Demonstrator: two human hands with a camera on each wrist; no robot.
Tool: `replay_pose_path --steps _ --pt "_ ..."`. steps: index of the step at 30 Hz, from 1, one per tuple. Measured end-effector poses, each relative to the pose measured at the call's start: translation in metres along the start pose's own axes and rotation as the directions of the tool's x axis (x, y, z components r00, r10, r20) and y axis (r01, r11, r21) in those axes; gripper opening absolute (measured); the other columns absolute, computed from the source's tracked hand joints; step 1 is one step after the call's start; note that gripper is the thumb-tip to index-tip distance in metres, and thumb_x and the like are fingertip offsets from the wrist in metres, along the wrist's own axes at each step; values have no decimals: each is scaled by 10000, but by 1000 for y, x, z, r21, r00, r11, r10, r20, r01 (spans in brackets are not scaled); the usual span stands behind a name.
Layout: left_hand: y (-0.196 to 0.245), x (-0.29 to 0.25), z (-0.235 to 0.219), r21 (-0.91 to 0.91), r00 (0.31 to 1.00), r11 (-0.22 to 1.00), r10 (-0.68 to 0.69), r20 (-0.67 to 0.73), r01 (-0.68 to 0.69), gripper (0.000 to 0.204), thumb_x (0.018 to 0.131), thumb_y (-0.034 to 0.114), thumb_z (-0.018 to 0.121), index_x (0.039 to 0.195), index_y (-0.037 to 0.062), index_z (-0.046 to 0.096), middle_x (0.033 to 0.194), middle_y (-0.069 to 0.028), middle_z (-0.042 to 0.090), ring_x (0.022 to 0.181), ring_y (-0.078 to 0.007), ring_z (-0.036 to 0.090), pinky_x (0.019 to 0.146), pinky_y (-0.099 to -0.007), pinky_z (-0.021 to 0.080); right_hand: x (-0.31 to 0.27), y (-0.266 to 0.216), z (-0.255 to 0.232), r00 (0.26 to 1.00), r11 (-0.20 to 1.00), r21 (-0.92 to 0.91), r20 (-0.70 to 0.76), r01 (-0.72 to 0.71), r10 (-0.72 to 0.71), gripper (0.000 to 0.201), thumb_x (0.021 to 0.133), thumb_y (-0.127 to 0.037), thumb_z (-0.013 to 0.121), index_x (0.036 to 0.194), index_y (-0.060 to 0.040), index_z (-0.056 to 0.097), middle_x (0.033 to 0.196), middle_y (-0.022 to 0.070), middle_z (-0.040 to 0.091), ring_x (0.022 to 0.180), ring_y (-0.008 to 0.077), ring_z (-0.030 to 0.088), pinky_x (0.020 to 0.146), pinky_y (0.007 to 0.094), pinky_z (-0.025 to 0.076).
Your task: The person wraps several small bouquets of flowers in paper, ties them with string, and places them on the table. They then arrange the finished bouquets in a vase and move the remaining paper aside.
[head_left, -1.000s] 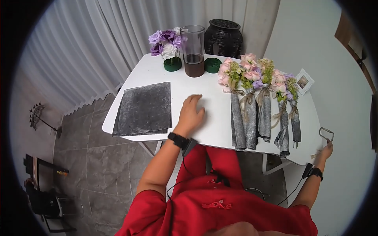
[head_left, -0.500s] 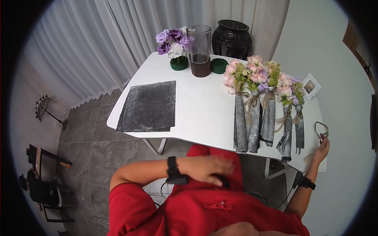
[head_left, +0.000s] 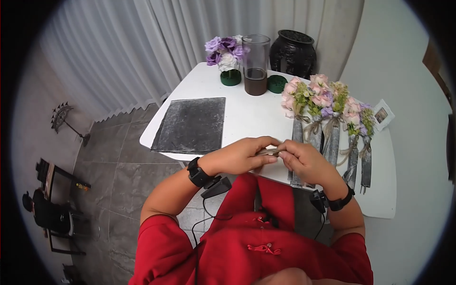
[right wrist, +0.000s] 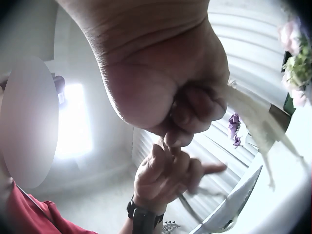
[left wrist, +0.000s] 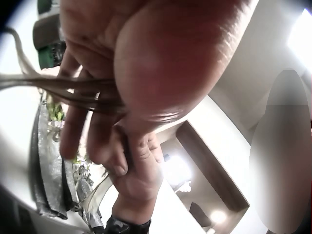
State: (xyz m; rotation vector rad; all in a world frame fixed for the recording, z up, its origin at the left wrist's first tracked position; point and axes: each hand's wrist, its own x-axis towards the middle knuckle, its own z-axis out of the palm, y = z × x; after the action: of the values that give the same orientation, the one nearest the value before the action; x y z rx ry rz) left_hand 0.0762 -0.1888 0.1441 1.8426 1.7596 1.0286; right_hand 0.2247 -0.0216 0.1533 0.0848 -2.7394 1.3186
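Observation:
Both hands meet over the table's front edge in the head view, with a looped length of brown raffia twine [head_left: 269, 152] between them. My left hand [head_left: 241, 156] holds it between thumb and fingers; in the left wrist view the flat strands [left wrist: 58, 87] run across the palm and under the thumb. My right hand [head_left: 306, 164] pinches the other part with curled fingers, close to the left fingertips. From that fist, pale frayed ends [right wrist: 256, 119] hang out in the right wrist view. Partly behind the right hand lie several pink-and-lilac bouquets [head_left: 327, 97] wrapped in grey paper and tied with bows.
Dark grey paper sheets [head_left: 192, 126] lie at the table's left. Along the back stand purple and white flowers in green foam [head_left: 231, 77], a tall glass vase [head_left: 255, 71] with dark liquid, and another green foam block [head_left: 277, 84]. A small white frame [head_left: 381, 115] is at the right.
My right hand has brought the twine loop from the table's right edge to the middle. My left hand dropped from the table toward the lap, then rose to grip the twine.

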Motion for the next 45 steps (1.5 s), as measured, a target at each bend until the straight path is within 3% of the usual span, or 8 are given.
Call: replay_pose_path --steps 2,9,12,14,22,36,42,45 --pt "-8 -20 -10 -356 919 850 -329 219 389 258 960 283 509 1043 48 576 763 -13 536 646 -84 517 571 -229 415 -1 6 6 998 998 25 9 60 -60 178 931 -178 490 978 -44 597 700 101 584 621 230 566 591 329 440" --pt "-53 -81 -71 -684 836 702 -485 -256 197 260 980 312 459 869 92 542 583 46 398 480 -52 347 441 -207 292 -65 86 -23 926 949 190 -238 -253 294 148 936 -161 502 947 -47 596 702 6 528 602 80 479 544 233 385" --pt "-95 -90 -100 -527 644 833 -499 -579 171 273 986 293 442 856 72 535 584 30 409 492 -84 390 461 -241 331 -111 126 -37 718 925 270 -585 -266 377 122 938 -150 515 981 -54 578 700 -22 497 605 48 444 537 196 359" --pt "-120 -91 -103 36 559 852 -309 -770 522 290 972 301 464 909 25 530 639 -54 496 581 -176 488 550 -322 396 -149 165 -49 577 930 272 -730 -246 366 131 943 -156 513 980 -43 568 690 -33 478 596 42 426 528 197 348" --pt "-121 -47 -26 532 705 463 -484 -518 709 554 720 448 664 1003 -22 586 1031 -236 583 882 -384 620 769 -423 513 -223 222 -33 218 903 292 -904 -315 369 171 950 -196 529 935 -34 582 619 -46 425 547 34 373 487 197 287" --pt "-172 -110 -73 698 718 200 -331 -612 687 132 778 74 512 840 1 602 885 -196 616 743 -346 648 638 -417 535 -222 223 -27 267 910 232 -905 -344 331 171 945 -189 543 926 -23 581 636 -57 438 558 25 356 503 197 278" --pt "-155 -77 -94 634 705 321 -207 -678 704 187 788 32 482 956 41 564 934 -157 595 813 -370 617 687 -432 509 -221 221 -26 267 906 228 -904 -356 333 171 945 -186 541 926 -20 581 643 -51 445 568 27 368 510 196 284" --pt "-143 -60 -77 737 873 470 -310 -377 485 231 794 50 491 990 80 610 925 -157 596 791 -368 607 711 -431 498 -222 223 -25 265 912 228 -907 -342 327 171 945 -185 541 925 -20 580 644 -50 446 570 31 370 512 199 289"
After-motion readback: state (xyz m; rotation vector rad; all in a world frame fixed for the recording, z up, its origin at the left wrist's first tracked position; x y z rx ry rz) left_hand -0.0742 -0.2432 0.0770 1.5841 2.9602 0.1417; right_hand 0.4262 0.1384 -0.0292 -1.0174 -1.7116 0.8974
